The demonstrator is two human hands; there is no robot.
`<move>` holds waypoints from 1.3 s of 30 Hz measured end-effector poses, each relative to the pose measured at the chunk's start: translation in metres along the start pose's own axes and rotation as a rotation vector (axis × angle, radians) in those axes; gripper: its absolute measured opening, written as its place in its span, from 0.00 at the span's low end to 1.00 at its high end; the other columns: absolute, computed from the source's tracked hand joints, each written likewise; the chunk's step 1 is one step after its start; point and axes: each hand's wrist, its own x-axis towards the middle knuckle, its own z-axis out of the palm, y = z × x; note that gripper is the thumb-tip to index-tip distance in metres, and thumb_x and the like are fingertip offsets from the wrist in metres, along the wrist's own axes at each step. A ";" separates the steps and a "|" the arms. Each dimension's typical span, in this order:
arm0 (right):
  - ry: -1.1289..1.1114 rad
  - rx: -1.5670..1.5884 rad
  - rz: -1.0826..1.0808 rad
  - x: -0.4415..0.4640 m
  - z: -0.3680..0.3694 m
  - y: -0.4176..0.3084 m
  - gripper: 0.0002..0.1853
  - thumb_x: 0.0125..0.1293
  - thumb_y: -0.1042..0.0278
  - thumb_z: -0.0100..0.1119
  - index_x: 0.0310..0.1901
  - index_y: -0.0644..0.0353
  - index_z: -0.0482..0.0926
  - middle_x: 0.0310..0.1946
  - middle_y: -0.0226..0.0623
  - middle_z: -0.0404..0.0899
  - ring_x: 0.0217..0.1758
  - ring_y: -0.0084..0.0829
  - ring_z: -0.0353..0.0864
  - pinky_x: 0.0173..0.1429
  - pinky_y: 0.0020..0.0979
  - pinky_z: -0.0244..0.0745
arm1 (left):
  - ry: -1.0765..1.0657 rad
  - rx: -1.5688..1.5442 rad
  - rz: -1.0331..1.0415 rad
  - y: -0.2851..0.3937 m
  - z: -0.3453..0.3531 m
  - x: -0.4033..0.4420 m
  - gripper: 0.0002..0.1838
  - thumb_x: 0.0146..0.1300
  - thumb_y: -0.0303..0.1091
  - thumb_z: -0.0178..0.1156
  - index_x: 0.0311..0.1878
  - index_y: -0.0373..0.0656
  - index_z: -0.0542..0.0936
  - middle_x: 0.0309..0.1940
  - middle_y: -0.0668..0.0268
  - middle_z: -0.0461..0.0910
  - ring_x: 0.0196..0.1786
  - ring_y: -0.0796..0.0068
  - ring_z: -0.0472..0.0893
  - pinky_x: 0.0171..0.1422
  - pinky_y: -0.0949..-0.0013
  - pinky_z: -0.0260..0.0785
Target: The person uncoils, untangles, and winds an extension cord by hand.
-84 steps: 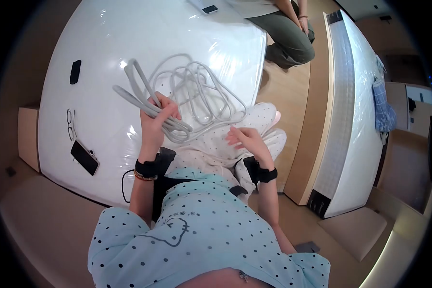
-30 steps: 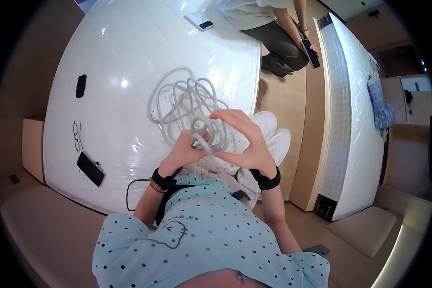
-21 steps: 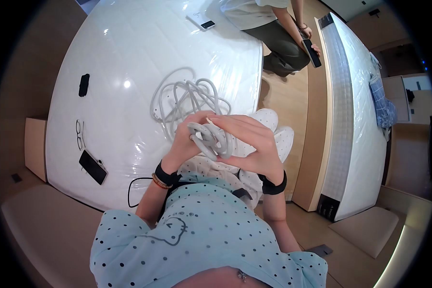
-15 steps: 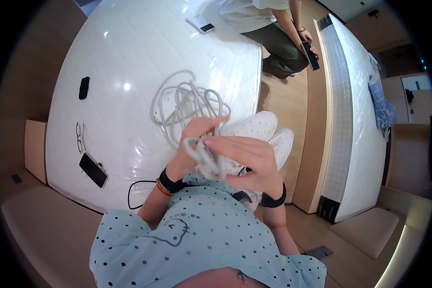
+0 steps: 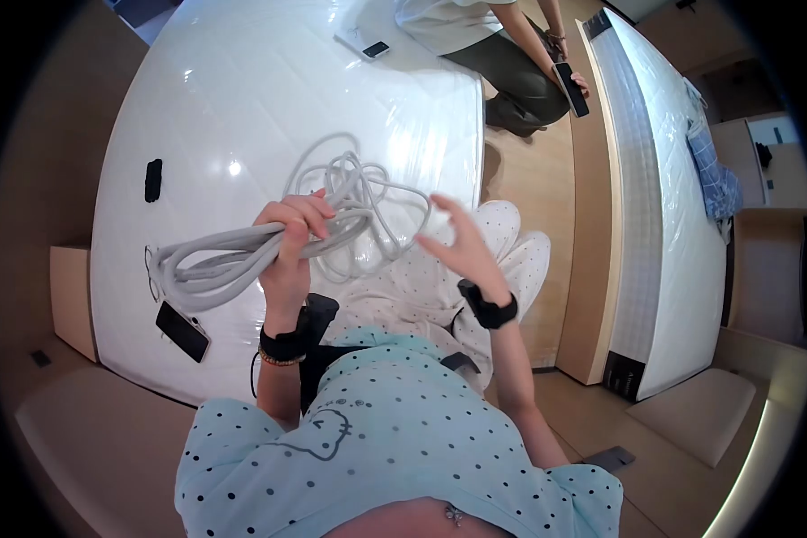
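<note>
A light grey cable (image 5: 211,267) is gathered into several long loops, and my left hand (image 5: 289,235) is wrapped round the bundle. The loops stick out to the left of my fist. More of the same cable lies in loose tangled loops on the mattress beyond my hand, some of it trailing beside my lap. My right hand (image 5: 466,249) is raised over my legs, thumb and fingers apart, slightly blurred. One loose loop of the cable passes close by its fingertips; whether they touch it I cannot tell.
I sit on a plastic-wrapped mattress (image 5: 242,108). To the left lie a black phone (image 5: 183,332), glasses (image 5: 151,273), partly hidden, and a black pouch-like item (image 5: 153,180). Another person (image 5: 520,85) holds a phone (image 5: 571,90) at the far side. A second wrapped mattress (image 5: 668,269) stands right.
My hands were close together around the cable; now they are apart. The left hand has moved left and up with the looped bundle turned sideways, and the right hand has opened.
</note>
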 end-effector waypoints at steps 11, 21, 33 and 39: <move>-0.383 0.370 0.219 -0.011 0.124 0.020 0.28 0.55 0.54 0.66 0.51 0.67 0.75 0.46 0.42 0.76 0.53 0.30 0.74 0.50 0.30 0.71 | 0.295 -0.350 0.112 0.022 0.003 0.017 0.17 0.72 0.43 0.43 0.25 0.49 0.58 0.23 0.73 0.60 0.38 0.77 0.67 0.72 0.60 0.52; -0.370 0.606 0.406 -0.029 0.103 0.035 0.12 0.67 0.66 0.52 0.39 0.69 0.78 0.26 0.37 0.81 0.28 0.23 0.81 0.33 0.21 0.74 | 0.154 0.060 0.109 0.006 -0.008 0.020 0.05 0.65 0.27 0.52 0.32 0.43 0.68 0.24 0.70 0.68 0.35 0.77 0.70 0.59 0.64 0.63; 0.107 0.004 0.056 -0.037 -0.034 -0.031 0.05 0.61 0.71 0.60 0.34 0.64 0.78 0.17 0.33 0.75 0.16 0.23 0.72 0.22 0.26 0.65 | -0.165 0.650 -0.384 -0.021 -0.015 -0.004 0.08 0.53 0.24 0.65 0.37 0.38 0.80 0.29 0.70 0.78 0.31 0.82 0.73 0.39 0.76 0.66; -0.056 -0.283 -0.305 -0.029 -0.048 -0.078 0.05 0.58 0.71 0.61 0.30 0.62 0.76 0.19 0.38 0.73 0.17 0.32 0.69 0.24 0.27 0.63 | -0.600 0.861 -0.143 -0.020 0.022 0.002 0.25 0.42 0.23 0.66 0.49 0.45 0.80 0.27 0.68 0.77 0.35 0.70 0.72 0.44 0.70 0.66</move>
